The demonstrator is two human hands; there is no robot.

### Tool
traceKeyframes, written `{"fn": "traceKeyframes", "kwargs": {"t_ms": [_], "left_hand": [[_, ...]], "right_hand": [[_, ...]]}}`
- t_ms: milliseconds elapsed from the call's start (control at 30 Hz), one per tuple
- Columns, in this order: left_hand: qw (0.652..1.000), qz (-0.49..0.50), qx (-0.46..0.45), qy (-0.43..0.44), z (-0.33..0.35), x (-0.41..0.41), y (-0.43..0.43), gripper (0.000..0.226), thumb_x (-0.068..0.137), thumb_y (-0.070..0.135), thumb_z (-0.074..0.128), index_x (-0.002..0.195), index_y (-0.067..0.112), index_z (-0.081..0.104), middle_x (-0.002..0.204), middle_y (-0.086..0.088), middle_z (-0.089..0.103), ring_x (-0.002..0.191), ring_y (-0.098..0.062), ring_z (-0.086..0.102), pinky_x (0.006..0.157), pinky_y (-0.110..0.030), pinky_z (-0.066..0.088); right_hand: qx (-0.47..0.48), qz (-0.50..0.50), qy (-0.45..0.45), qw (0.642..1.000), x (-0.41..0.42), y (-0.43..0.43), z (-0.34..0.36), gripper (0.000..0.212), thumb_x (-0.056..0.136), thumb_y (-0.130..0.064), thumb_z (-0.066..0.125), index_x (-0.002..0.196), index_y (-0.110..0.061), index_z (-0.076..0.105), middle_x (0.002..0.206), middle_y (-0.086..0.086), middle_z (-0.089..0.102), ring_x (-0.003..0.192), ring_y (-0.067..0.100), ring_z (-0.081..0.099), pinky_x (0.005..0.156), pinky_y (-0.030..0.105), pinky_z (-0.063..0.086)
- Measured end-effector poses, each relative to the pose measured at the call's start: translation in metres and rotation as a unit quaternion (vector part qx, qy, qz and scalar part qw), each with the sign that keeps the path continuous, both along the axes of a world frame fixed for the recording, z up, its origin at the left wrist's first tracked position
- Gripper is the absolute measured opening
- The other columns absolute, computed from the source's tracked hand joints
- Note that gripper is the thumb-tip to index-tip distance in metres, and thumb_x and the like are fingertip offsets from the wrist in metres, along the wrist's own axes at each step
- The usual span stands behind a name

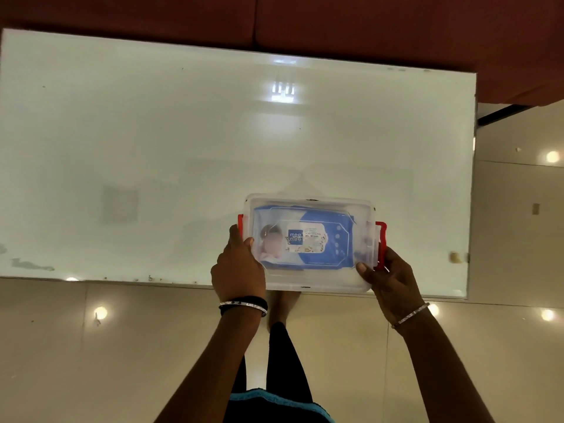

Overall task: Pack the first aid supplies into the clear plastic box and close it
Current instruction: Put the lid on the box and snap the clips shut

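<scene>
The clear plastic box [311,279] rests at the near edge of the white table, its clear lid lying on top. Through the lid I see a blue pack of wet wipes [332,236] filling most of the inside. A red latch [240,224] sits on the box's left end and another red latch [381,239] on its right end. My left hand [238,270] grips the left end, thumb on the lid and fingers by the left latch. My right hand [387,279] holds the right end, thumb on the lid's corner, fingers at the right latch.
The white glass table [152,148] stretches far to the left and back. A dark red sofa [396,32] runs along its far side. Glossy cream floor tiles [515,239] lie to the right and in front, where my legs stand.
</scene>
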State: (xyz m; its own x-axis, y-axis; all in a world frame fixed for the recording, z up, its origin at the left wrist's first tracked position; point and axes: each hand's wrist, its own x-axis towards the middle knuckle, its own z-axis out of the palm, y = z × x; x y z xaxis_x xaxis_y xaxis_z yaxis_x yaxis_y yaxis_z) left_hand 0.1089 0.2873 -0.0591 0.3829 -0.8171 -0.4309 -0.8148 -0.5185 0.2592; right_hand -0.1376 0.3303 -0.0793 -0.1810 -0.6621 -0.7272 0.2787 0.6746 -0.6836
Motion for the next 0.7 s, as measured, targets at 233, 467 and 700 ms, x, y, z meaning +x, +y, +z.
{"fn": "traceKeyframes", "kwargs": {"t_ms": [233,467,700], "left_hand": [[1.000,-0.009,-0.008,0.003,-0.002,-0.001,0.004,0.046,0.098,0.020,0.050,0.142,0.011,0.041,0.118,-0.015,0.070,0.095,-0.034,0.072,0.076,-0.042,0.058],[0.999,-0.047,-0.003,0.027,0.001,0.013,-0.002,0.043,0.101,0.025,0.042,0.141,0.012,0.039,0.116,-0.012,0.071,0.100,-0.032,0.070,0.079,-0.040,0.056],[0.993,-0.037,-0.106,0.030,0.015,0.050,-0.039,0.042,0.100,0.022,0.045,0.141,0.012,0.047,0.099,-0.021,0.073,0.089,-0.042,0.069,0.072,-0.045,0.055]], "right_hand": [[0.007,0.041,0.354,0.934,0.039,0.010,0.004,0.052,0.083,-0.008,0.074,0.133,-0.013,0.060,0.114,0.007,0.073,0.099,0.018,0.066,0.095,0.033,0.050],[0.044,0.018,0.435,0.899,0.053,0.003,0.014,0.049,0.086,-0.011,0.071,0.134,-0.016,0.060,0.106,0.014,0.076,0.092,0.025,0.071,0.083,0.021,0.040],[-0.014,0.009,0.431,0.902,0.085,-0.042,0.021,0.047,0.086,-0.009,0.071,0.132,-0.013,0.061,0.114,0.012,0.074,0.094,0.017,0.069,0.076,0.008,0.038]]}}
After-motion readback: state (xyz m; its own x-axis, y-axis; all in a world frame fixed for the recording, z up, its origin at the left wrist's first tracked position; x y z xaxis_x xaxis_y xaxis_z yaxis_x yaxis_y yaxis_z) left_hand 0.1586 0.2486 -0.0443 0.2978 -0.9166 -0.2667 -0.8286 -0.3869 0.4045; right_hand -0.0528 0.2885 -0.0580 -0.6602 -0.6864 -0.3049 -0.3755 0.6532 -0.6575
